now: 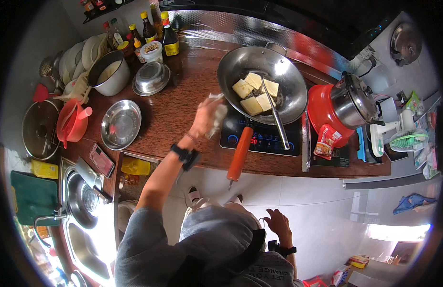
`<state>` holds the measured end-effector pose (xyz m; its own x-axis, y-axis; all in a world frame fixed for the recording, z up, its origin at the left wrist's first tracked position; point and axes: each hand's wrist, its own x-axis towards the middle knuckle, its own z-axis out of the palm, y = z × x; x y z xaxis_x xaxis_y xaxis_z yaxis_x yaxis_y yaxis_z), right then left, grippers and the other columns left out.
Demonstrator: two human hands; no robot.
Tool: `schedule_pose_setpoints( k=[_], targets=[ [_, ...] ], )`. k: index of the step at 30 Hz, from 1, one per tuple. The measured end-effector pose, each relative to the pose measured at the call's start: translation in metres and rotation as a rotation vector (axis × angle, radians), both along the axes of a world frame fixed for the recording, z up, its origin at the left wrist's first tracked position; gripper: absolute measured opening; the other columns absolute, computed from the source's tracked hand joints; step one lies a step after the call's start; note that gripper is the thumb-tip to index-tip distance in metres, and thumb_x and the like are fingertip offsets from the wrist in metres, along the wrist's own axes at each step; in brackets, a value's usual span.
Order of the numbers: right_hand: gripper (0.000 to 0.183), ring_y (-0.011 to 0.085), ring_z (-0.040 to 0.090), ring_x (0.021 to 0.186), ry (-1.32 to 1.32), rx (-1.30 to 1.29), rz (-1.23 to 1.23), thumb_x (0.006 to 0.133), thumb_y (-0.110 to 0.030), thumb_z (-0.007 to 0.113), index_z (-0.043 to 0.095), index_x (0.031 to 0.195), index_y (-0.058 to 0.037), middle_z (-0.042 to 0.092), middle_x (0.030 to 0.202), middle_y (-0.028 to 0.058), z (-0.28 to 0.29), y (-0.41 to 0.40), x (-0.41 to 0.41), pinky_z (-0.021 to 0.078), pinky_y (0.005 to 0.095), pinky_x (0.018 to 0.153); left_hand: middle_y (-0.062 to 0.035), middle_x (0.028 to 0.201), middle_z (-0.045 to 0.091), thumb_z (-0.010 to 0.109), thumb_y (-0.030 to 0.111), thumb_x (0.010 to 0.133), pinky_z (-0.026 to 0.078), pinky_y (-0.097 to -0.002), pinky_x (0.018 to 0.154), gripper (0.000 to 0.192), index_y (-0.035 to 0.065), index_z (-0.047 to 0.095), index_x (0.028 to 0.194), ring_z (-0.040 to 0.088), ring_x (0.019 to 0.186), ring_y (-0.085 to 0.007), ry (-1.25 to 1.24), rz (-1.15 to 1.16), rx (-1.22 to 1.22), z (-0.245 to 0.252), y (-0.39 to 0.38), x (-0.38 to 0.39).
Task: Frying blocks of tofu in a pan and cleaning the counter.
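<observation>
My left hand [204,114] presses a crumpled whitish cloth or paper towel [219,120] onto the brown countertop [178,118], just left of the induction cooktop [228,134]. On that lit cooktop sits a steel wok [295,86] with an orange handle [241,153] pointing towards me. Several pale yellow slabs, apparently tofu, lie in the wok, among them one slab [252,106]. A metal spatula [275,113] leans inside, its handle over the wok's near rim. Away from the counter, my right hand [278,222] hangs by my side, fingers partly spread, holding nothing visible.
Left of the cloth stand a steel plate [121,125], an upturned steel bowl [151,79] and a pot [112,77]. Sauce bottles [170,39] line the back. A lidded pot [352,100] on a red base stands right. A cleaver [92,179] rests by the sink [81,247].
</observation>
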<state>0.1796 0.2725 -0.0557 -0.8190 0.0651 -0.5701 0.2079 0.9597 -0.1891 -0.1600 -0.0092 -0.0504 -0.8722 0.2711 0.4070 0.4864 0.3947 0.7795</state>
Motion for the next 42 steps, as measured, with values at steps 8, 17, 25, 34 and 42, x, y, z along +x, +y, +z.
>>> schedule_pose_setpoints(
  k=[8, 17, 25, 34, 42],
  targets=[
    [0.037, 0.0359, 0.058, 0.086, -0.019, -0.013, -0.021, 0.081, -0.031, 0.059, 0.053, 0.111, -0.0115, 0.058, 0.094, 0.018, -0.01, 0.004, 0.011, 0.0473, 0.0447, 0.072, -0.0173, 0.124, 0.045, 0.044, -0.012, 0.066, 0.036, -0.0407, 0.095, 0.052, 0.0001, 0.053, 0.115, 0.045, 0.111, -0.0354, 0.128, -0.179, -0.249, -0.046, 0.015, 0.007],
    [0.028, 0.0363, 0.059, 0.084, 0.056, -0.1, 0.067, 0.08, -0.024, 0.054, 0.052, 0.103, -0.0072, 0.056, 0.092, 0.02, -0.013, -0.004, -0.011, 0.0482, 0.0452, 0.071, -0.0149, 0.118, 0.048, 0.042, -0.014, 0.065, 0.037, -0.0389, 0.095, 0.051, 0.0022, 0.057, 0.111, 0.046, 0.11, -0.0357, 0.007, -0.27, -0.195, -0.022, -0.003, 0.067],
    [0.026, 0.0357, 0.06, 0.079, 0.044, -0.087, 0.091, 0.08, -0.024, 0.055, 0.053, 0.1, -0.0079, 0.057, 0.089, 0.0193, -0.017, -0.004, -0.009, 0.0494, 0.0442, 0.068, -0.0152, 0.114, 0.052, 0.043, -0.013, 0.067, 0.044, -0.0375, 0.089, 0.044, 0.0012, 0.06, 0.105, 0.051, 0.105, -0.0351, -0.116, -0.362, -0.233, -0.007, -0.021, 0.12],
    [0.028, 0.0359, 0.059, 0.08, 0.086, -0.091, 0.05, 0.078, -0.024, 0.056, 0.053, 0.101, -0.0078, 0.057, 0.088, 0.0193, -0.015, -0.003, -0.009, 0.0488, 0.0451, 0.069, -0.0088, 0.107, 0.056, 0.041, -0.008, 0.079, 0.041, -0.0262, 0.083, 0.032, -0.001, 0.059, 0.105, 0.053, 0.097, -0.0176, -0.573, -0.089, 0.238, 0.011, -0.046, 0.107],
    [0.027, 0.0362, 0.059, 0.082, 0.043, -0.085, 0.023, 0.079, -0.023, 0.054, 0.053, 0.101, -0.0082, 0.056, 0.091, 0.0201, -0.011, -0.001, -0.002, 0.0486, 0.0454, 0.071, -0.0091, 0.119, 0.052, 0.047, -0.009, 0.067, 0.038, -0.0342, 0.095, 0.045, 0.0055, 0.06, 0.107, 0.045, 0.11, -0.0287, 0.227, -0.361, -0.402, -0.006, 0.016, 0.021]
  ],
)
